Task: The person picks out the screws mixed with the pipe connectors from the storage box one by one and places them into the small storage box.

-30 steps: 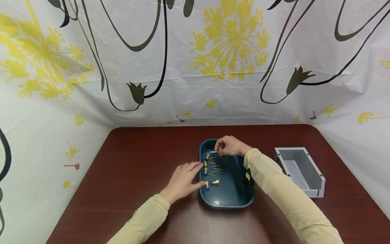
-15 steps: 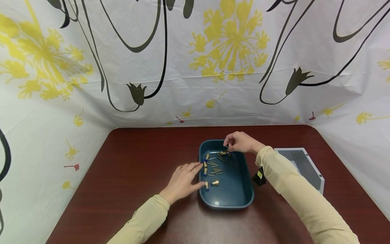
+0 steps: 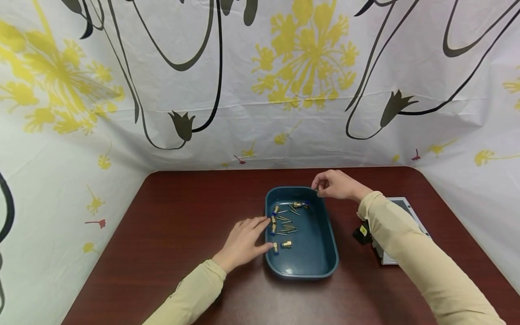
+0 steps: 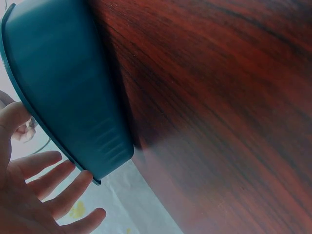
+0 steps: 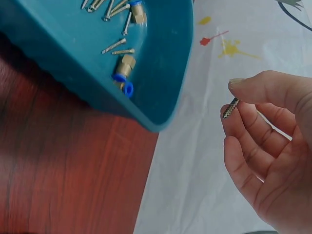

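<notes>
A screw [image 5: 230, 108], pinched by the right hand [image 3: 337, 184], has been carried to the tray's [image 3: 310, 255] one o'clock, thus separated; the left hand [image 3: 245, 239] is rested, unclenched, at nine.

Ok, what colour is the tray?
The tray is blue-green; the right wrist view shows it best.

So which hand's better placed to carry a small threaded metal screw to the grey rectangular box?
Right hand, I'd say: it pinches a screw and is nearer the box. The left hand touches the left rim of the blue rounded tray, farther from the box.
</notes>
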The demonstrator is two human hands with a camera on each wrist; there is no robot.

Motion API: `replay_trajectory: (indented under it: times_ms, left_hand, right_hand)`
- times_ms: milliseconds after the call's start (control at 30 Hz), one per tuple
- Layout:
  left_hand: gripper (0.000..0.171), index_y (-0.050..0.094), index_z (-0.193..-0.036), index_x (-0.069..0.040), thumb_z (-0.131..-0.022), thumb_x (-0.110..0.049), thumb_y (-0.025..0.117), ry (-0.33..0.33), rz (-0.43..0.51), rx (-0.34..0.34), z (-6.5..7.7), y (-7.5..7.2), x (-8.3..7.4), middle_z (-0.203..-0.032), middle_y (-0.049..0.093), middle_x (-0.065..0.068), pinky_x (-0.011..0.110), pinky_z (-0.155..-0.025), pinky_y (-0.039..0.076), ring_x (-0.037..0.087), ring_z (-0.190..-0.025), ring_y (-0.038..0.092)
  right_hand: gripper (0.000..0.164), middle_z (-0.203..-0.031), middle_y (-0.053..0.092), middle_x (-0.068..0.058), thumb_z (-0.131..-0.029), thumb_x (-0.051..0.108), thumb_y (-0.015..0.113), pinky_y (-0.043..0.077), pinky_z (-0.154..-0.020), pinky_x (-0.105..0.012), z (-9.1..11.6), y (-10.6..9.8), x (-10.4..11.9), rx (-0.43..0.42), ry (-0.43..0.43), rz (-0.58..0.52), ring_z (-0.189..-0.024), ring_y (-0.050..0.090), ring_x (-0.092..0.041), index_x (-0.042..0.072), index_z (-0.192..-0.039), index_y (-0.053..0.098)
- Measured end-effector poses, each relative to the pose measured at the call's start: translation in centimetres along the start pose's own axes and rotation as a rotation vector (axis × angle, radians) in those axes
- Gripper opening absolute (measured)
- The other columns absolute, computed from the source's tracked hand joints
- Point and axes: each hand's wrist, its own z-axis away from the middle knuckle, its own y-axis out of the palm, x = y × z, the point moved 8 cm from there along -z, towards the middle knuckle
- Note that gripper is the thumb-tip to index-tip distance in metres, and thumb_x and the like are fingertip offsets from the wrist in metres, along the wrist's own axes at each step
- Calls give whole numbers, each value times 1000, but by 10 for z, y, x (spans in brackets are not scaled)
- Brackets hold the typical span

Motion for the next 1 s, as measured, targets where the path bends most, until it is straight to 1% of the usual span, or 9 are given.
replay_trajectory:
  times_ms: [133, 300, 567, 800, 1000]
  left_hand:
    - [64, 45, -130, -10, -80, -48, 57, 5, 3, -8, 0, 0, 0, -127, 45, 5, 44, -90, 33, 22, -111, 43]
    - [64, 45, -130, -10, -80, -47, 58, 7, 11, -18, 0, 0, -1, -127, 45, 5, 44, -90, 33, 22, -110, 44]
    - [63, 45, -130, -10, -80, -47, 58, 5, 11, -21, 0, -1, -1, -127, 45, 5, 44, -90, 33, 22, -110, 44]
    - [63, 45, -130, -10, -80, -47, 58, 3, 16, -12, 1, 0, -1, -127, 45, 5, 44, -90, 33, 22, -111, 44]
    - [64, 45, -130, -10, -80, -47, 58, 1, 17, -13, 1, 0, 0, -127, 45, 5, 44, -90, 32, 23, -111, 43]
  right_hand:
    - [10, -67, 53, -2, -78, 2, 61, 40, -63, -33, 7, -9, -4, -19, 7, 19, -64, 50, -17, 5, -88, 61]
    - [10, -68, 54, -1, -78, 4, 62, 40, -61, -33, 18, -20, -9, -25, 15, 33, -64, 51, -18, 8, -87, 61]
    - [10, -67, 53, -1, -78, 4, 61, 38, -54, -31, 36, -36, -22, -75, 37, 35, -57, 46, -16, 6, -87, 60]
    - [9, -66, 51, -2, -80, 4, 61, 39, -58, -32, 52, -48, -41, -73, 89, 49, -60, 48, -17, 4, -89, 60]
    - [9, -64, 51, 0, -79, 5, 62, 38, -56, -31, 67, -57, -54, -113, 83, 70, -60, 47, -16, 5, -88, 60]
